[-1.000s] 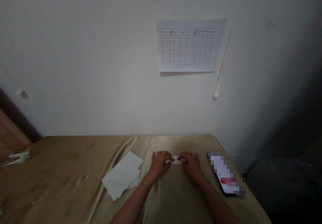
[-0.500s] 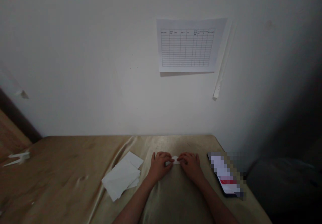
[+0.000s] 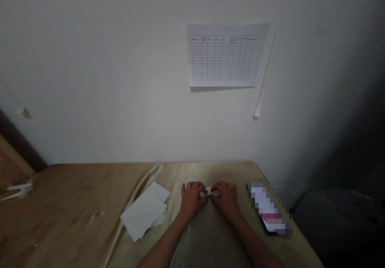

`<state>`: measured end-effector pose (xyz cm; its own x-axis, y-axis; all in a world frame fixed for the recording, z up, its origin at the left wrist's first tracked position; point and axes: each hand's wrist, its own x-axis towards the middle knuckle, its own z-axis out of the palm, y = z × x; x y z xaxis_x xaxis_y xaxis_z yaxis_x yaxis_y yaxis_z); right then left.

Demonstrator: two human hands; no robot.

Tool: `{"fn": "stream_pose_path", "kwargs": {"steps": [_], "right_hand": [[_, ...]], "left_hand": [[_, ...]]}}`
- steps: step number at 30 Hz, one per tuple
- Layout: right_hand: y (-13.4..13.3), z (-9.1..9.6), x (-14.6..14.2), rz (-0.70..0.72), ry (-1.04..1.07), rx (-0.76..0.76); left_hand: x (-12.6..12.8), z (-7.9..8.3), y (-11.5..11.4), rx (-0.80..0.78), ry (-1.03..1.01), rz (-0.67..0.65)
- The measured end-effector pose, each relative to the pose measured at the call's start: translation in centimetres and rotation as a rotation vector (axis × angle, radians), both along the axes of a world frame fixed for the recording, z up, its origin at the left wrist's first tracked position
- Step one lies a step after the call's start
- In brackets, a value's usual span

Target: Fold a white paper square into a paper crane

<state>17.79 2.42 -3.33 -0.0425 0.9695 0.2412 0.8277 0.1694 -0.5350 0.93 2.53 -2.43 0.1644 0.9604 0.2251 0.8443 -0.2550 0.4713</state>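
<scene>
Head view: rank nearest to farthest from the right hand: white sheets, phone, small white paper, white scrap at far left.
1. Small white paper, at the fingers of the right hand.
2. Phone, right of that hand.
3. White sheets, beyond the left hand.
4. White scrap, far left.

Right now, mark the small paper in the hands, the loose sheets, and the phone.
Small paper (image 3: 208,189): head view, exposed central part.
Loose sheets (image 3: 144,212): head view, near the top sheet's middle.
Phone (image 3: 266,206): head view, pixelated screen.

White paper (image 3: 209,189): partly covered by hands (image 3: 192,199) (image 3: 225,197) | phone screen (image 3: 266,207): pixelated | wall-chart headings (image 3: 223,39): unreadable (too small)
</scene>
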Motion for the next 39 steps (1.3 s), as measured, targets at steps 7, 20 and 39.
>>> {"fn": "stream_pose_path", "kwargs": {"steps": [7,20,39], "right_hand": [[0.4,-0.3,0.3,0.018,0.029,-0.019],[0.6,-0.5,1.8,0.104,0.101,-0.056],[0.2,-0.3,1.6,0.129,-0.018,-0.002]], "left_hand": [[-0.5,0.0,0.5,-0.062,0.013,-0.02],[-1.9,0.1,1.2,-0.154,0.001,-0.094],[-2.2,0.2,0.3,-0.038,0.025,-0.194]]}}
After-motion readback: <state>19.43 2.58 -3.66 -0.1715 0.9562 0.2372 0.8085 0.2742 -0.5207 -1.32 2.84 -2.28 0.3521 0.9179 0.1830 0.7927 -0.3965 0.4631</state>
